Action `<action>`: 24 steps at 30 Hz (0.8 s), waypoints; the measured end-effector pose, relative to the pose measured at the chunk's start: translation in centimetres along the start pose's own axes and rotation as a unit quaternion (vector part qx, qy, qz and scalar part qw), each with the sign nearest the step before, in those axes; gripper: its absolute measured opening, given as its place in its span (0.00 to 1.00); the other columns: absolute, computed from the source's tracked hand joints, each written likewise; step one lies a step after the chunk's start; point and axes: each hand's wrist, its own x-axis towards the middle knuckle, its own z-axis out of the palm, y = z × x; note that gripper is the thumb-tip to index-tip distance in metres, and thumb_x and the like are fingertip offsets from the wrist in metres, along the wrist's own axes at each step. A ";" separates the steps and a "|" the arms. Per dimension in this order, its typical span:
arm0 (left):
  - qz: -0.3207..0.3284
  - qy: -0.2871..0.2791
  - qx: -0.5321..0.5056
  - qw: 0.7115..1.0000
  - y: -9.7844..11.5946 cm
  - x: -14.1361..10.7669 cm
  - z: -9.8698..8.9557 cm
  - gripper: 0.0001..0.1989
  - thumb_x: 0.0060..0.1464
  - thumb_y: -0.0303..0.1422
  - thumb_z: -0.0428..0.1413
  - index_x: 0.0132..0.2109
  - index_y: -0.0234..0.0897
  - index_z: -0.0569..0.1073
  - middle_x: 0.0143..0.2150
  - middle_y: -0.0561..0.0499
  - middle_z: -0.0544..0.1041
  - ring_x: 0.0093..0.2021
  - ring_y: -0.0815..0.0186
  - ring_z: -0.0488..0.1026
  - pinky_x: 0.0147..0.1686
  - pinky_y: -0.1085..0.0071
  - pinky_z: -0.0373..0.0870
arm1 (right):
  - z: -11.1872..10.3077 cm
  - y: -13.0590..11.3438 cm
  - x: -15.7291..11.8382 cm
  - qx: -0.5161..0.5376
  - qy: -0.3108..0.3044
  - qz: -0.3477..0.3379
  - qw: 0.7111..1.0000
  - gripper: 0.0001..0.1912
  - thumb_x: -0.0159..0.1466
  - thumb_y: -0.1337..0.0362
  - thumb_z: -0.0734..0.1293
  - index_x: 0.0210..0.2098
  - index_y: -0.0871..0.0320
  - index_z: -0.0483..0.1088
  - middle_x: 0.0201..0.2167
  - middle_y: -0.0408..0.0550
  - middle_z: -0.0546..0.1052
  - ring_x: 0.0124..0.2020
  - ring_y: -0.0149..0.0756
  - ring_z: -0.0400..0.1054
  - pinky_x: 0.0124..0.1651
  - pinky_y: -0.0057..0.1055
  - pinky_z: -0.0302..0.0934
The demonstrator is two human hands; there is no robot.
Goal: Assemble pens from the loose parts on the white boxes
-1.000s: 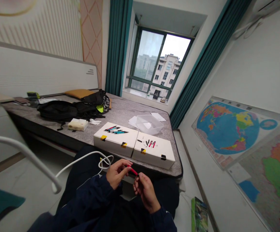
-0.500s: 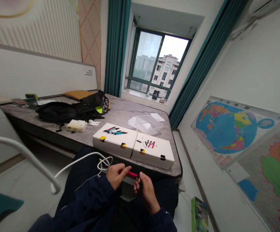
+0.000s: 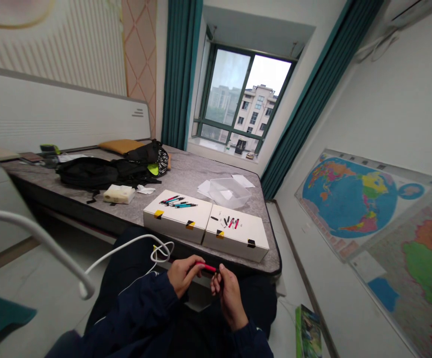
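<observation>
A red pen barrel [image 3: 210,267] is held between my two hands, in front of the boxes. My left hand [image 3: 183,274] pinches its left end. The fingertips of my right hand [image 3: 230,293] close round its right end, where a small dark part shows, too small to make out. Several assembled pens [image 3: 177,202], blue and red, lie on the left white box [image 3: 178,219]. On the right white box [image 3: 234,238] are red barrels [image 3: 233,223], black grips [image 3: 215,218] and small bits.
Behind the boxes a clear plastic tray [image 3: 229,193] stands on the grey mattress [image 3: 186,169] beside white papers. A tissue pack [image 3: 119,194] and black backpack [image 3: 89,171] lie at the left. A white cable [image 3: 126,242] loops left of my hands.
Both hands have shifted slightly to the right with the red barrel between them. The things on the boxes are unchanged.
</observation>
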 end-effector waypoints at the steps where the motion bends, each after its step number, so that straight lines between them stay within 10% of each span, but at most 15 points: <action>1: -0.006 0.001 0.024 1.000 -0.2 0.0 -0.1 0.17 0.61 0.44 0.47 0.37 0.39 0.75 0.23 0.54 0.76 0.25 0.70 0.71 0.30 0.75 0.64 | 0.0 0.0 0.0 -0.003 0.001 0.002 1.000 0.25 0.62 0.44 0.64 0.20 0.57 0.59 0.11 0.37 0.59 0.15 0.28 0.57 0.20 0.25 0.53; 12: -0.097 0.002 0.076 0.992 -0.4 0.3 -0.9 0.28 0.61 0.51 0.42 0.19 0.37 0.58 0.17 0.57 0.54 0.21 0.72 0.55 0.24 0.72 0.50 | 0.5 0.2 -0.1 -0.147 -0.007 -0.035 0.989 0.28 0.60 0.40 0.62 0.19 0.57 0.60 0.12 0.37 0.60 0.14 0.26 0.57 0.19 0.24 0.53; 24: -0.047 -0.069 -0.061 0.995 1.0 -0.3 -0.2 0.14 0.60 0.43 0.50 0.43 0.37 0.71 0.26 0.52 0.76 0.25 0.68 0.71 0.29 0.74 0.65 | -0.9 1.2 0.7 -0.021 0.015 -0.001 1.000 0.27 0.61 0.42 0.63 0.19 0.56 0.57 0.10 0.35 0.56 0.14 0.27 0.57 0.18 0.24 0.52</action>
